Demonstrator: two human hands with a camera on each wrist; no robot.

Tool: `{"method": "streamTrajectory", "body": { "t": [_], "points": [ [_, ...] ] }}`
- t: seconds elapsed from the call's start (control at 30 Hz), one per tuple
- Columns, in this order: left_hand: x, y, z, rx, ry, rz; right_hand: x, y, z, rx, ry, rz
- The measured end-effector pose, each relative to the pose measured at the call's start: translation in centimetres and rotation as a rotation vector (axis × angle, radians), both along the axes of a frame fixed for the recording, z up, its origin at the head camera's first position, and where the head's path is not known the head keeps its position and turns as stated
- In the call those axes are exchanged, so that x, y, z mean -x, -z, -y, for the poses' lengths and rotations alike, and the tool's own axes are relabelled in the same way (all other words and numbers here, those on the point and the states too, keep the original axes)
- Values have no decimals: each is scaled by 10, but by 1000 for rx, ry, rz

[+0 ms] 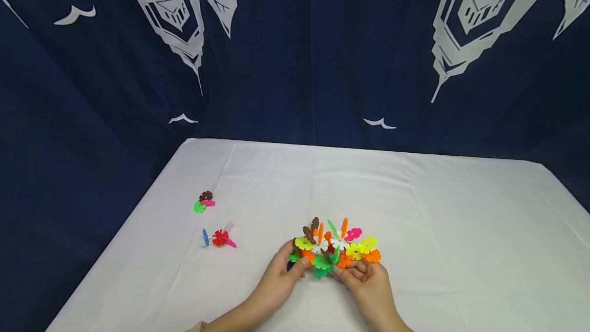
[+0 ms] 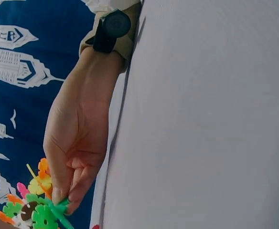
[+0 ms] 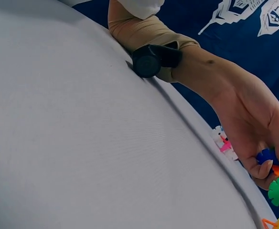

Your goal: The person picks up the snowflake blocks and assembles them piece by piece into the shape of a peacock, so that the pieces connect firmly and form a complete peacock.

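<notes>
Both hands hold one cluster of interlocked plastic snowflake discs (image 1: 338, 244) in orange, yellow, green, white, brown, pink and blue. On its left side, my left hand (image 1: 281, 265) grips it, thumb in front near an orange disc. The right wrist view shows that left hand (image 3: 254, 119) with a dark blue disc (image 3: 267, 156) between its fingers. My right hand (image 1: 369, 281) pinches a green disc at the cluster's lower middle, below the orange and yellow ones. In the left wrist view, the right hand's (image 2: 77, 138) thumb and fingertips hold a green disc (image 2: 59, 206).
Two smaller joined groups lie on the white-covered table (image 1: 461, 229) to the left: a brown, green and pink one (image 1: 204, 202) farther back, and a red, blue, pink and clear one (image 1: 220, 238) nearer. A dark blue patterned curtain (image 1: 276, 65) hangs behind.
</notes>
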State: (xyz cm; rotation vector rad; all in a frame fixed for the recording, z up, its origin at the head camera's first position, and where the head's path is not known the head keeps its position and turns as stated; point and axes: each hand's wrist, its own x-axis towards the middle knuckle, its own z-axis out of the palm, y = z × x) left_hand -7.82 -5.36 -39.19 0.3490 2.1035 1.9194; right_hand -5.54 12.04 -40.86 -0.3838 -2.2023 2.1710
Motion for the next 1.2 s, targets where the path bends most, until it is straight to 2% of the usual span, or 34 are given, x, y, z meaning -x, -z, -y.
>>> {"method": "streamTrajectory", "body": {
  "t": [0.23,0.33,0.43,0.53,0.6,0.63,0.73,0.83,0.9,0.97,1.07,1.13,1.2],
  "points": [
    [-2,3,-1,52,0,-39,-2,2,2,-41,-36,-11],
    [0,1,1,53,2,-51,-1,1,4,-26,-35,-17],
    [7,-4,4,21,29,-45,3,-1,4,44,-25,16],
    [21,-17,15,36,71,-30,7,-3,0,153,2,81],
    [35,-28,32,86,100,-60,9,-6,-5,214,29,101],
    [44,-34,44,121,106,-99,10,-7,-8,238,43,98],
    [80,-43,93,210,84,-262,13,-11,-16,286,63,62],
    [116,-38,150,286,-27,-332,15,-12,-21,319,64,44],
    [132,-28,185,348,-104,-296,16,-11,-22,334,58,56],
    [139,-18,211,435,-161,-214,16,-10,-21,343,52,69],
    [144,-7,230,562,-153,-155,16,-10,-21,346,54,74],
    [146,-3,231,646,-133,-170,16,-10,-22,341,60,67],
    [149,-1,225,730,-125,-220,16,-10,-23,339,62,60]
  ]
}}
